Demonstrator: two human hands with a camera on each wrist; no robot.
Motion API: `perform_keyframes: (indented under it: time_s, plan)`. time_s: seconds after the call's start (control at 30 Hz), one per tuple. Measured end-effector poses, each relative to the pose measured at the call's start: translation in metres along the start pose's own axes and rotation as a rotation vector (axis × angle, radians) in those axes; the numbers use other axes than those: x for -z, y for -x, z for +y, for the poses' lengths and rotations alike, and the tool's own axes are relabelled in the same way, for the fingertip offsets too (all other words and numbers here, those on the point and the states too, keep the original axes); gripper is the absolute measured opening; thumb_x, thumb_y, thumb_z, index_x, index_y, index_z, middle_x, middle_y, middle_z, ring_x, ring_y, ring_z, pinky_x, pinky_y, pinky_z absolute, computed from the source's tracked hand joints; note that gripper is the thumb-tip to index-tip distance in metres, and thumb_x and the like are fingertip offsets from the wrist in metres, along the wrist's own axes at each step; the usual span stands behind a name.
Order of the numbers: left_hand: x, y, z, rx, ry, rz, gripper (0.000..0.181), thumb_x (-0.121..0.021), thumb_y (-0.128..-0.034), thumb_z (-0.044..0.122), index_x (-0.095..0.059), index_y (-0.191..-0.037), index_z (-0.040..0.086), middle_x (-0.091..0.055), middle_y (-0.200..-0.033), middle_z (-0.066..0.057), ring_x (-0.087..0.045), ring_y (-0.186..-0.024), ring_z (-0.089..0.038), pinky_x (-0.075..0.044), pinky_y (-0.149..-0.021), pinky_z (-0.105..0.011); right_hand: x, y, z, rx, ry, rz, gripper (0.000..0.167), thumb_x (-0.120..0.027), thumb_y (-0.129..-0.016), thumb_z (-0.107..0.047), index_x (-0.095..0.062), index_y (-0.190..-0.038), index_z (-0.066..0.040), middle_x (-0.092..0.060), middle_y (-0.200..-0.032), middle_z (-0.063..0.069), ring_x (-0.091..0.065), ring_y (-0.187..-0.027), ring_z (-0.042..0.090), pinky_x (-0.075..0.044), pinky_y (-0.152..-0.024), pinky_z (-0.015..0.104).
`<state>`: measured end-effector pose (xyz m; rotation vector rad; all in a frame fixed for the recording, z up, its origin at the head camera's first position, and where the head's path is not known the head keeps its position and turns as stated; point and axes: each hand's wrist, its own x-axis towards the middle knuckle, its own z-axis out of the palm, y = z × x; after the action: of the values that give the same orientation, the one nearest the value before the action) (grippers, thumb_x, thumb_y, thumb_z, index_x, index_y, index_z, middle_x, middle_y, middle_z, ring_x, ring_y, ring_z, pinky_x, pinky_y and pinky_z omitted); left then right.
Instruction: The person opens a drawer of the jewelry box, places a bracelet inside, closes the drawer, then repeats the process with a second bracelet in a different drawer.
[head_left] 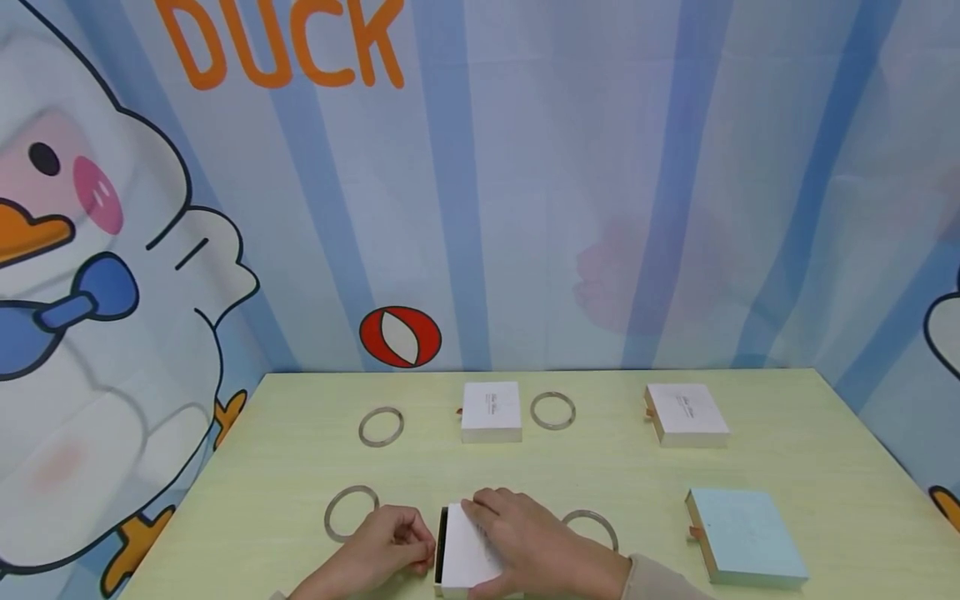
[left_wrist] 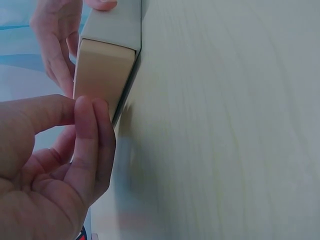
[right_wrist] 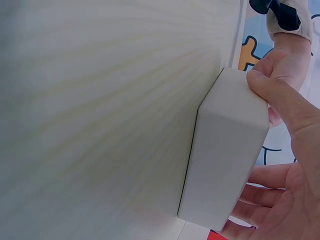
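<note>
A white drawer box (head_left: 461, 554) lies on the table between the two hands. From above, my right hand (head_left: 528, 537) grips its sleeve, thumb on the near side and fingers on the far side. At the box's left end, the tan drawer front (left_wrist: 102, 67) stands slightly out, and a dark strip of the inside shows in the head view. My left hand (head_left: 390, 537) pinches with thumb and fingertips at that drawer front; the pull tab is hidden between them. One bangle (head_left: 327, 518) lies beside the left hand, and another bangle (head_left: 614, 533) is partly covered by the right hand.
Farther back on the table (head_left: 600, 467) lie a white box (head_left: 491, 408) with a small tab, a bangle (head_left: 361, 429) to its left and a bangle (head_left: 533, 411) to its right. At right are another white box (head_left: 686, 412) and a light blue box (head_left: 746, 533).
</note>
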<state>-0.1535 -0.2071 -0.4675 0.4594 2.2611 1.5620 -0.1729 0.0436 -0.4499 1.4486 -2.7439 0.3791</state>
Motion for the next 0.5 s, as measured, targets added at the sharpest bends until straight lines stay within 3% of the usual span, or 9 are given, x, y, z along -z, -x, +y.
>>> perform_keyframes:
  time_s: [0.5]
  plan:
    - [0.0009, -0.0023, -0.0022, -0.003, -0.012, -0.003, 0.007, -0.06, -0.0929, -0.002, -0.066, -0.09, -0.003, -0.068, -0.078, -0.009, -0.064, -0.066, -0.012, -0.05, -0.06, -0.019, 0.0001, 0.0001, 0.0019, 0.005, 0.009, 0.003, 0.091, -0.069, -0.082, -0.065, -0.051, -0.141, 0.001, -0.054, -0.132, 0.009, -0.053, -0.116, 0.017, -0.046, -0.097, 0.031]
